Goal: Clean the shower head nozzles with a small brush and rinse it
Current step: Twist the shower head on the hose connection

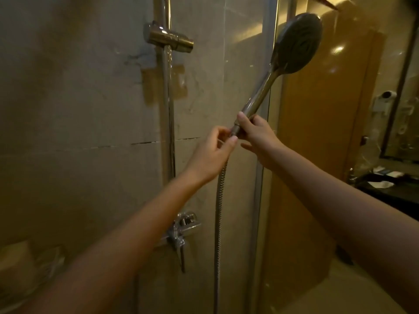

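Note:
The chrome shower head (297,44) is held up at the upper right, its round grey nozzle face turned toward me and its handle slanting down to the left. My right hand (256,137) grips the bottom of the handle. Just left of it, my left hand (215,152) pinches the metal nut where the ribbed hose (218,223) joins the handle. The hose hangs straight down from there. No brush is in view.
A chrome riser rail (169,114) with an empty holder bracket (170,38) runs up the tiled wall. The mixer tap (181,230) sits low on it. A glass shower panel edge (265,155) stands right of the hose. A dark vanity counter (390,191) lies beyond.

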